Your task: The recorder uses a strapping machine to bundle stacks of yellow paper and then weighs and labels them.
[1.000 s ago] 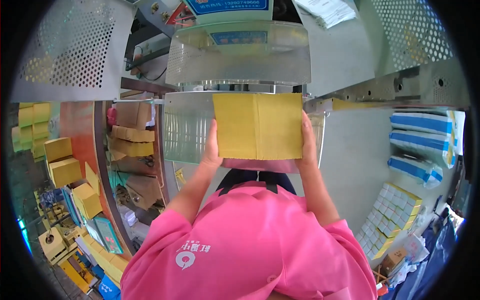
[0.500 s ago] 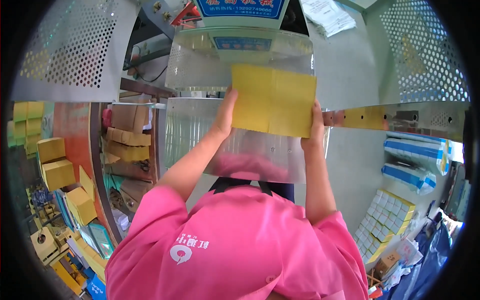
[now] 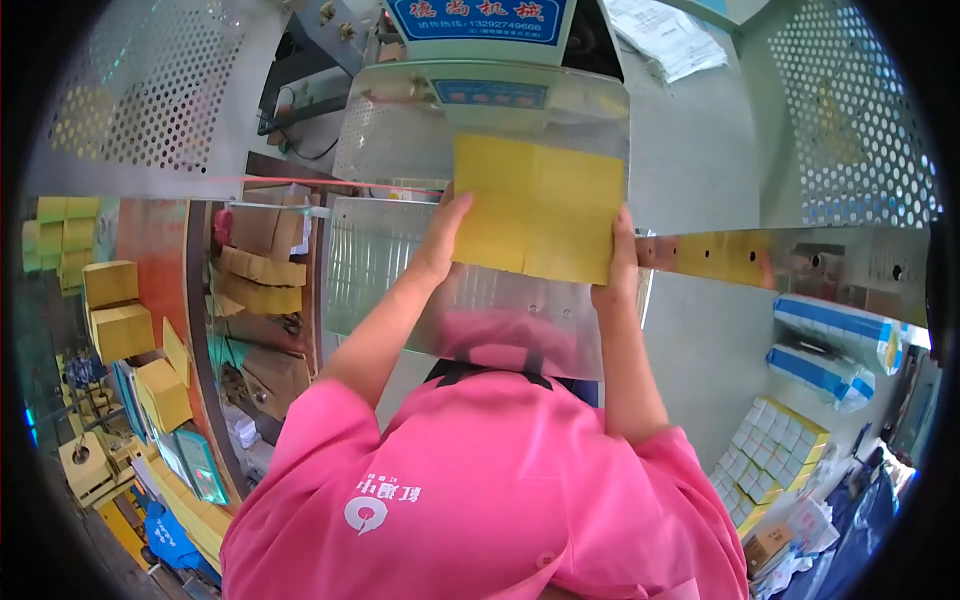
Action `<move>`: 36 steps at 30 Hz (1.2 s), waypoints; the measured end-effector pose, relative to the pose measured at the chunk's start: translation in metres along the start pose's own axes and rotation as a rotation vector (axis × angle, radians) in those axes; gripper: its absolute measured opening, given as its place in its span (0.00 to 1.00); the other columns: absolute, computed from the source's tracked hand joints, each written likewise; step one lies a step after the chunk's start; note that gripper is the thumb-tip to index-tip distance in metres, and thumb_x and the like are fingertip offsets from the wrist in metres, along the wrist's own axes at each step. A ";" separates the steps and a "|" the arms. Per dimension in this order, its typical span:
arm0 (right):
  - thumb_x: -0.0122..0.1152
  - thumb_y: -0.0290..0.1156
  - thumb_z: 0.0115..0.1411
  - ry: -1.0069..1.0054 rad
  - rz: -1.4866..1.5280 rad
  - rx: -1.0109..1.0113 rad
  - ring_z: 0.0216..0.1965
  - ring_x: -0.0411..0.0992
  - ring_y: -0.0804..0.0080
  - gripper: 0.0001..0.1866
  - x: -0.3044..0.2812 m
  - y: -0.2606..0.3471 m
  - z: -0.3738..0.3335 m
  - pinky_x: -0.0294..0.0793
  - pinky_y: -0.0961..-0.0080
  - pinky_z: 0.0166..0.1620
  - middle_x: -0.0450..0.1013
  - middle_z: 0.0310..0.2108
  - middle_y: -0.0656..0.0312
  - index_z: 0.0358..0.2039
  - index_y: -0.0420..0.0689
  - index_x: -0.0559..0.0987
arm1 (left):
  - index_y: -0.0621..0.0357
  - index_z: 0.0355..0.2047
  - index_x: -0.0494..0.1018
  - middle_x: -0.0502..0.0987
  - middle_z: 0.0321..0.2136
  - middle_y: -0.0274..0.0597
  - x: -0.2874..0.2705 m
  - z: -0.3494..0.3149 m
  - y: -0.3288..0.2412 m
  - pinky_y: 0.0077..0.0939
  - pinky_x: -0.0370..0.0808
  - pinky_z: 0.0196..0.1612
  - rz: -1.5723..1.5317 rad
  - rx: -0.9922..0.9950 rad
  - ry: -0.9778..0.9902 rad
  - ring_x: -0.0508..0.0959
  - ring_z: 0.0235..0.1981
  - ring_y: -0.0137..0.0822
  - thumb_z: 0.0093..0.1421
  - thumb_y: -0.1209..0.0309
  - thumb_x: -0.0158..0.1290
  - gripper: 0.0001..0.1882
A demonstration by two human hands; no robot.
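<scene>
**Two-handed grip on a flat, yellow, rectangular paper-like slab (image 3: pixel 535 210)**

In the head view, your left hand (image 3: pixel 440 240) grasps the slab by its left edge, thumb laid over the near face. Your right hand (image 3: pixel 622 255) grasps the opposite edge, so the slab sits clasped between your two palms. A faint line runs down its middle, and it tilts slightly, its right side nearer you.

You have it in front of your chest, above the shiny, flat metal plate (image 3: pixel 500 315); whether it touches the metal, you cannot tell from here. Just beyond it stands a see-through, rectangular guard panel (image 3: pixel 395 130). To your right, a long, straight metal bar with round holes (image 3: pixel 780 258) reaches close to your right hand.
</scene>
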State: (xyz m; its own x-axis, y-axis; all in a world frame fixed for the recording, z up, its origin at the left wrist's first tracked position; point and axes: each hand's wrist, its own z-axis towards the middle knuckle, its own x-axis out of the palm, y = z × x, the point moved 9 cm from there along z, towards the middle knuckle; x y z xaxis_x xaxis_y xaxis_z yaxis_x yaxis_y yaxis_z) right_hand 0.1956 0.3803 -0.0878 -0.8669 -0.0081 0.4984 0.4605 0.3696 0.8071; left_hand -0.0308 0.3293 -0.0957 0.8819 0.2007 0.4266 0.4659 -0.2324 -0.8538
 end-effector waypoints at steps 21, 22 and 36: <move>0.52 0.49 0.66 -0.241 -0.037 0.008 0.47 0.69 0.77 0.25 -0.049 -0.021 0.011 0.68 0.75 0.52 0.71 0.46 0.66 0.53 0.42 0.70 | 0.62 0.57 0.63 0.70 0.50 0.39 0.012 0.005 0.004 0.25 0.63 0.55 0.122 0.057 -0.091 0.68 0.51 0.28 0.65 0.52 0.48 0.30; 0.52 0.49 0.66 -0.240 -0.027 0.008 0.47 0.69 0.77 0.25 -0.049 -0.024 0.010 0.68 0.75 0.52 0.71 0.46 0.66 0.53 0.42 0.70 | 0.62 0.57 0.64 0.70 0.50 0.38 0.011 0.005 0.003 0.25 0.63 0.55 0.121 0.067 -0.099 0.68 0.51 0.28 0.65 0.52 0.48 0.29; 0.45 0.56 0.65 -0.114 -0.176 -0.068 0.72 0.22 0.70 0.37 -0.046 -0.033 0.017 0.37 0.73 0.69 0.22 0.72 0.63 0.66 0.42 0.60 | 0.58 0.60 0.63 0.68 0.57 0.36 0.015 0.002 0.003 0.29 0.59 0.61 0.143 0.033 -0.076 0.65 0.59 0.31 0.67 0.51 0.42 0.29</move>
State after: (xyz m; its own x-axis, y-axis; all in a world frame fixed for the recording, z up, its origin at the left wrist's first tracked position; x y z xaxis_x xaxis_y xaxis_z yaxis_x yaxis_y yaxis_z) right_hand 0.2169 0.3840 -0.1425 -0.9491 0.0394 0.3125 0.3090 0.3077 0.8999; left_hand -0.0166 0.3339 -0.0921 0.9304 0.2395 0.2773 0.3323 -0.2327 -0.9140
